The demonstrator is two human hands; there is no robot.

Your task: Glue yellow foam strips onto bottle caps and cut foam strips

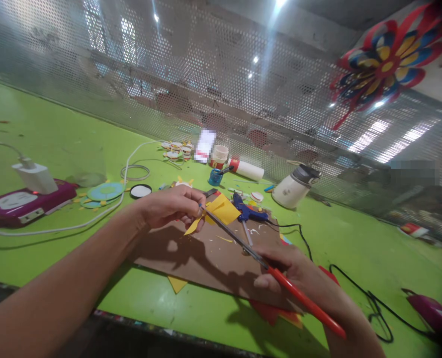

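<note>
Above a brown board [191,258] on the green table, my left hand [179,206] pinches a piece of yellow paper [222,209] between thumb and fingers. A pair of red-handled scissors [295,291] is in my right hand [286,268], seen nearly edge-on. Their metal blades point up and left, with the tips at the yellow paper beside my left fingers. Whether the blades are apart cannot be made out. Behind the paper lies a blue glue gun [248,211] on the board, its black cord trailing right. White and yellow paper scraps are scattered over the board.
Purple power strip [49,199] with a white charger stands left, its cable crossing the table. Toward the back are a lit phone [205,145], a small blue jar [216,177], a white roll [246,169] and a white bottle [295,186]. A perforated metal screen [206,74] rises behind.
</note>
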